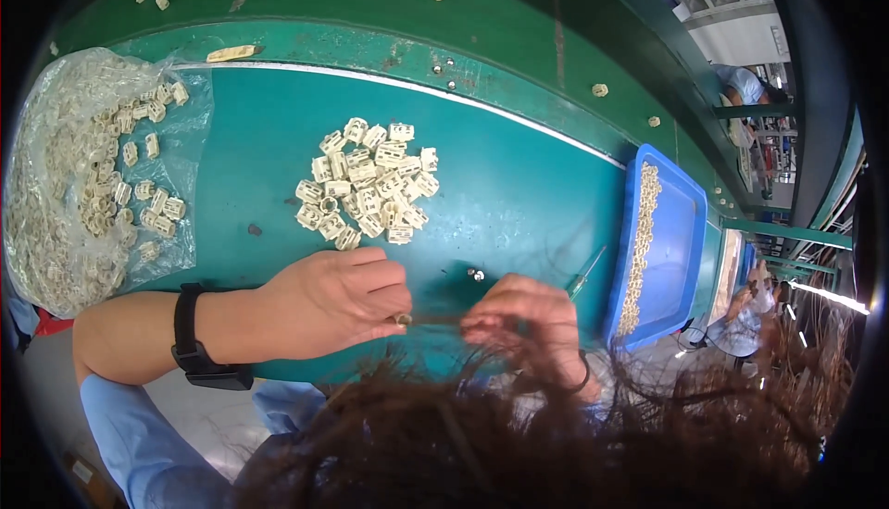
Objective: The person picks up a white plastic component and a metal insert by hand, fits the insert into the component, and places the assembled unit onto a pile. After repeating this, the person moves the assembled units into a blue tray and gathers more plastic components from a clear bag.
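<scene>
My left hand [356,289], a black band on its wrist, is closed around a small cream plastic part [402,320] whose round end shows at the fingertips. Facing it, my right hand [530,313] has its fingers pinched together. A thin brownish streak [435,320] spans the gap between the hands, too blurred to name. Beyond my left hand lies a loose pile of cream plastic parts [370,180] on the green work mat [519,175]. Small shiny metal pieces [477,275] lie near my right fingers.
At left, a transparent plastic bag [56,185] spills many similar parts. A blue tray [681,250] at right holds cream parts along its left side. A thin tool [588,273] lies beside it. Stray parts dot the far green ledge [500,18]. Loose hair covers the lower view.
</scene>
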